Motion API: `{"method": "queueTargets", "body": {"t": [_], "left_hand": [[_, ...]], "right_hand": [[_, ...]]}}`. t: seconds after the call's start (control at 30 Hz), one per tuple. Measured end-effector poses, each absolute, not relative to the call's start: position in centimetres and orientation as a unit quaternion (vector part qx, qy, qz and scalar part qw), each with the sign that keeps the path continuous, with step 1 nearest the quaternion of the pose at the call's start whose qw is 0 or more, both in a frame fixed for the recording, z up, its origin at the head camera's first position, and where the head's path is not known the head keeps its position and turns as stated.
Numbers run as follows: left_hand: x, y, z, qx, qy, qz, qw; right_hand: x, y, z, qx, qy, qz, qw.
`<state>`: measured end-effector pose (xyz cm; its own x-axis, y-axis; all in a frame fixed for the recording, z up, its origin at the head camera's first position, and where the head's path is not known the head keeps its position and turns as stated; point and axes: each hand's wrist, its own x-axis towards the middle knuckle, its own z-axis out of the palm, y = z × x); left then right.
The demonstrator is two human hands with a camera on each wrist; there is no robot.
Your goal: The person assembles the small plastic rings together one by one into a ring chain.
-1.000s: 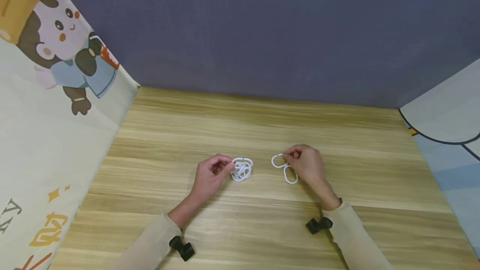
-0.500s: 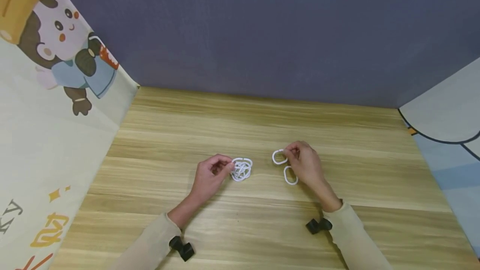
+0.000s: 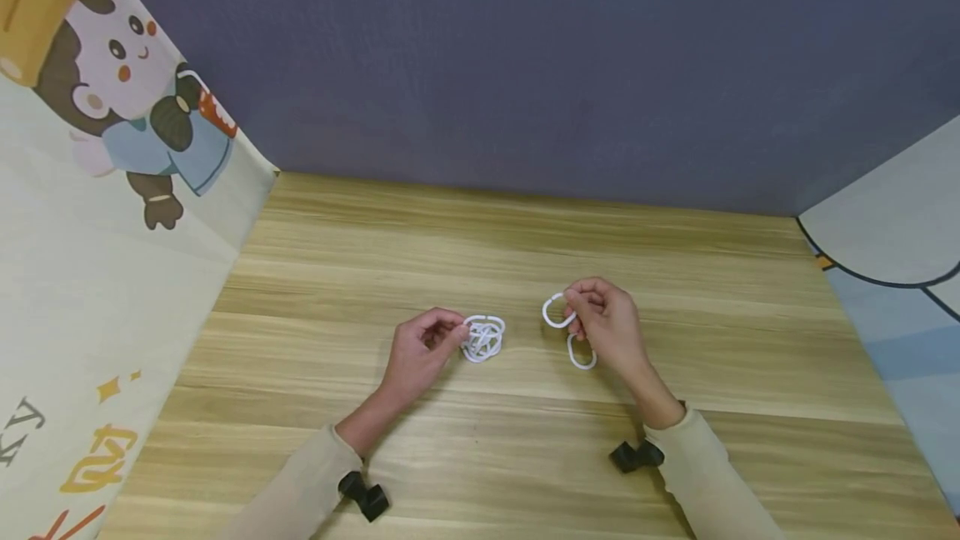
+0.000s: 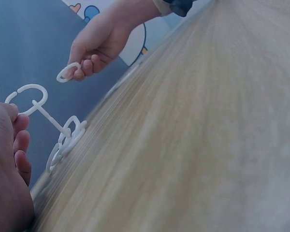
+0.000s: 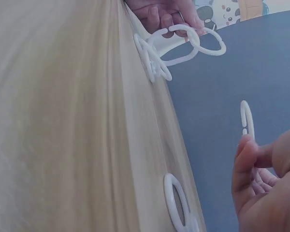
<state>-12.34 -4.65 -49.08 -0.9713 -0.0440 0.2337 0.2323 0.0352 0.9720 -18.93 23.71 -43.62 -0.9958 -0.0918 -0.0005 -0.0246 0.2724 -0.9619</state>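
Observation:
My left hand [image 3: 420,357] pinches the top ring of a small heap of linked white plastic rings [image 3: 482,348]. In the left wrist view that top ring [image 4: 36,87] is raised, and a linked ring slants from it down to the others on the table. Between thumb and fingers, my right hand [image 3: 613,332] pinches a single white oval ring [image 3: 545,314] with a small gap in its loop, held above the table. Below that hand another white ring [image 3: 582,367] lies flat; in the right wrist view more white shows at its end, partly cut off.
The wood-grain table [image 3: 480,465] spreads around both hands. A dark blue panel [image 3: 510,65] rises along its back edge. Printed panels stand at the left [image 3: 187,273] and right [image 3: 900,307]. Each wrist wears a small black device.
My right hand has lifted its ring up and away from the ring on the table, and the ring has turned slightly. The left hand and its linked rings have stayed in place.

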Motion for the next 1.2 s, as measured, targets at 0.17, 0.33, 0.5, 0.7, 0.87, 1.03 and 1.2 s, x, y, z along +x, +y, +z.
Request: {"method": "queueTargets", "body": {"t": [0.17, 0.33, 0.5, 0.7, 0.87, 1.03, 1.2], "left_hand": [[-12.3, -4.7, -49.0, -0.061, -0.714, -0.691, 0.099], [-12.3, -4.6, -49.0, -0.063, -0.716, -0.689, 0.097], [-12.3, -4.5, -49.1, -0.062, -0.719, -0.686, 0.096], [-12.4, -4.4, -49.1, -0.065, -0.717, -0.688, 0.096], [-12.3, -4.4, -49.0, -0.067, -0.718, -0.687, 0.092], [-12.3, -4.4, -48.9, -0.07, -0.719, -0.686, 0.089], [-12.3, -4.5, -48.9, -0.074, -0.722, -0.682, 0.088]], "right_hand": [[-18.7, 23.3, -43.5, -0.03, 0.781, -0.622, 0.041], [-18.2, 22.8, -43.0, -0.051, 0.775, -0.628, 0.042], [-17.8, 22.0, -42.5, -0.083, 0.776, -0.623, 0.054], [-17.6, 20.9, -42.2, -0.091, 0.767, -0.631, 0.077], [-17.5, 20.1, -42.1, -0.097, 0.76, -0.636, 0.091], [-17.5, 19.3, -42.1, -0.113, 0.755, -0.638, 0.096], [-17.5, 18.7, -42.0, -0.126, 0.752, -0.64, 0.096]]}}
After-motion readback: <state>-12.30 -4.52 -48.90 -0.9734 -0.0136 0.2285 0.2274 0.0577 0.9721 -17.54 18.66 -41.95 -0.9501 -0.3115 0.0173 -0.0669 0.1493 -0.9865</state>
